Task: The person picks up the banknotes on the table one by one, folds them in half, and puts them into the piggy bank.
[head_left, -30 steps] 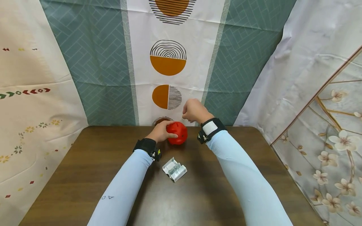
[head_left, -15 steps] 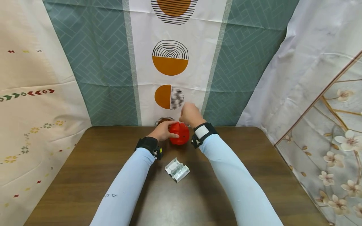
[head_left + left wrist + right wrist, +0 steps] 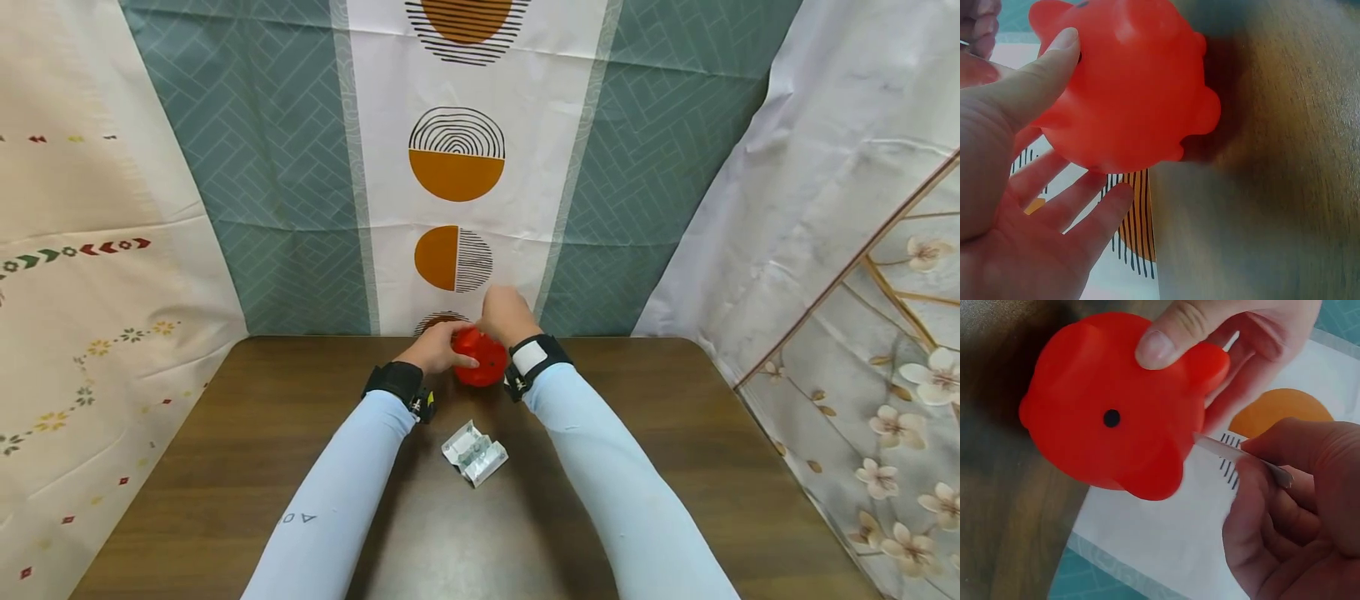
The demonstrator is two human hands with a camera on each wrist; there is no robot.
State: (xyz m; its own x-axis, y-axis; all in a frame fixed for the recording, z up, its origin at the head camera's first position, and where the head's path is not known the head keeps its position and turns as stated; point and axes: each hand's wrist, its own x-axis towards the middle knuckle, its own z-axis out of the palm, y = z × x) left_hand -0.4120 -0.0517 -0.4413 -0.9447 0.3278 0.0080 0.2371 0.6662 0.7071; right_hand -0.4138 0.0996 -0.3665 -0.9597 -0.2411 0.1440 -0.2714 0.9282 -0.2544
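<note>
At the left, the red piggy bank (image 3: 482,364) is gripped between the thumb and fingers of the left hand (image 3: 437,348), upright near the far edge of the table (image 3: 300,467); it is best braced firmly against tipping. In front, creased paper (image 3: 475,454) is seen lying apart. By the right hand (image 3: 506,317), a slip (image 3: 1219,448) is pinched, its end at the piggy bank's top; whether it is inside cannot be told. It should be kept straight and pushed gently, lest it be buckled.

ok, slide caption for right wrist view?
Right hand holds a thin pale strip to the red animal figure held by the left hand.
</note>
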